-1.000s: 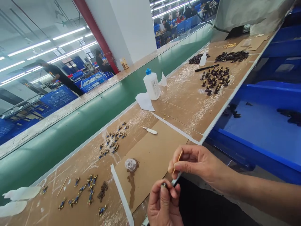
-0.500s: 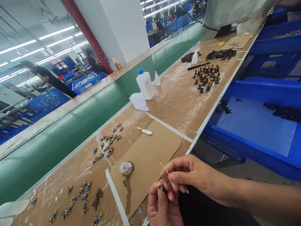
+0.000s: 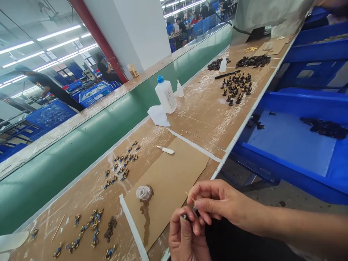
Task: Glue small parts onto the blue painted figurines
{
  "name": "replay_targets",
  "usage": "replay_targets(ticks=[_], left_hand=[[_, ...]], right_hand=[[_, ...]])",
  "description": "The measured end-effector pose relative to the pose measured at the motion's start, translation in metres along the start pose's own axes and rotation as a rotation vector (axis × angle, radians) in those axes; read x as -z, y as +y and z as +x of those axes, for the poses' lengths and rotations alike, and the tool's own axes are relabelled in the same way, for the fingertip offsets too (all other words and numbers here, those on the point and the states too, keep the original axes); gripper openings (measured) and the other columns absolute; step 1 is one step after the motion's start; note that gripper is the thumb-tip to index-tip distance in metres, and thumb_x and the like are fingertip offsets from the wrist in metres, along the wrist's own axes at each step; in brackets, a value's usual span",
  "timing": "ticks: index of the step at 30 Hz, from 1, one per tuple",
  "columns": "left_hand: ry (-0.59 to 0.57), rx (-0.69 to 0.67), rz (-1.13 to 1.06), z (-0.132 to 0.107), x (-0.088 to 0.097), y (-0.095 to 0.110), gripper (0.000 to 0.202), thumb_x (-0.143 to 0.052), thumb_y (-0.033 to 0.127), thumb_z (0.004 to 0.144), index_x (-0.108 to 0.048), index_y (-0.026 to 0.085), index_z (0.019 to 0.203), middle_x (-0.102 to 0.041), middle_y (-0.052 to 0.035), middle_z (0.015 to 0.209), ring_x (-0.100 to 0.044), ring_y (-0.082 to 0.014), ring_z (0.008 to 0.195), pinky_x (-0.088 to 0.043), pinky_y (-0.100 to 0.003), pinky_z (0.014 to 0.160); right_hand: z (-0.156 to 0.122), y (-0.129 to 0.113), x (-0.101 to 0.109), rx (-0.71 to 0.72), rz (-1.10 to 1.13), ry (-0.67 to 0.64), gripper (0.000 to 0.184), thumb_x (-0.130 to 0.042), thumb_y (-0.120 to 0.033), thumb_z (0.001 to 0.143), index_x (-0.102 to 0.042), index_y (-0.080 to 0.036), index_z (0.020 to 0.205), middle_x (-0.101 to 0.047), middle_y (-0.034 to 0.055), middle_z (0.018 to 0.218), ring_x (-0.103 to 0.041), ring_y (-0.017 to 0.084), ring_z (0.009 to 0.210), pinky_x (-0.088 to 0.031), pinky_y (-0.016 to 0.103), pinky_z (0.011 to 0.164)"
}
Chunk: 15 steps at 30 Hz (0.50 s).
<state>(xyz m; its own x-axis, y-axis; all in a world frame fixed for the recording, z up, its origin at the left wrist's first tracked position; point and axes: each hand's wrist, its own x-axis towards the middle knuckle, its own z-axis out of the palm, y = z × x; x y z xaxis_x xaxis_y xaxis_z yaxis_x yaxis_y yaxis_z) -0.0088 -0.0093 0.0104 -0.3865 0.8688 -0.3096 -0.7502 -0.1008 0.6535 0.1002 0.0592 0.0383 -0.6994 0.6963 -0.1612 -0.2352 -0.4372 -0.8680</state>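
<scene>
Lowered toward your left hand (image 3: 187, 232) since the earlier frame, your right hand (image 3: 217, 203) in the head view pinches a thin stick (image 3: 190, 197), bringing it near the small dark piece (image 3: 185, 216) your left pinches by the near edge of the table (image 3: 201, 119).

Right hand (image 3: 217, 201) close beside left hand (image 3: 187, 237)

The right forearm (image 3: 293, 223) extends from the right side, its wrist (image 3: 252, 212) nearly straight. The right thumb (image 3: 208, 205) and forefinger (image 3: 205, 185) are pinched together. The left thumb (image 3: 186, 232) points upward, and the left fingers (image 3: 196, 226) are curled inward. Whether the two hands touch, I cannot tell.
</scene>
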Motion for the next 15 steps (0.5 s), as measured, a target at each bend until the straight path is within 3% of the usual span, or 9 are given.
replay_targets(ticks=[8, 11, 15], left_hand=[[0.029, -0.014, 0.020, -0.0006, -0.0017, -0.0009, 0.019, -0.083, 0.031, 0.057, -0.070, 0.023, 0.069, -0.059, 0.0060, 0.064, -0.052, -0.0011, 0.053, -0.052, -0.014, 0.065], [0.060, -0.001, 0.018, -0.0008, -0.0014, -0.0011, 0.021, -0.084, 0.030, 0.054, -0.070, 0.023, 0.068, -0.061, 0.0061, 0.065, -0.051, -0.0004, 0.052, -0.052, -0.014, 0.066], [0.087, 0.008, 0.010, -0.0014, -0.0022, -0.0016, 0.024, -0.086, 0.030, 0.051, -0.071, 0.024, 0.069, -0.064, 0.0059, 0.069, -0.052, 0.0005, 0.052, -0.051, -0.012, 0.065]], right_hand=[[-0.0073, -0.0027, -0.0024, 0.138, -0.294, 0.026, 0.022, -0.050, -0.024, 0.090, -0.067, -0.012, 0.095, -0.066, 0.0039, 0.075, -0.054, 0.007, 0.064, -0.045, 0.018, 0.063], [-0.0077, -0.0023, -0.0003, 0.252, -0.513, 0.047, 0.023, -0.050, -0.027, 0.091, -0.069, -0.017, 0.097, -0.068, 0.0029, 0.080, -0.059, 0.009, 0.072, -0.046, 0.018, 0.069], [-0.0086, -0.0073, 0.0036, 0.436, -0.827, 0.068, 0.017, -0.057, -0.026, 0.088, -0.073, -0.019, 0.087, -0.065, 0.0015, 0.070, -0.057, 0.008, 0.072, -0.043, 0.018, 0.072]])
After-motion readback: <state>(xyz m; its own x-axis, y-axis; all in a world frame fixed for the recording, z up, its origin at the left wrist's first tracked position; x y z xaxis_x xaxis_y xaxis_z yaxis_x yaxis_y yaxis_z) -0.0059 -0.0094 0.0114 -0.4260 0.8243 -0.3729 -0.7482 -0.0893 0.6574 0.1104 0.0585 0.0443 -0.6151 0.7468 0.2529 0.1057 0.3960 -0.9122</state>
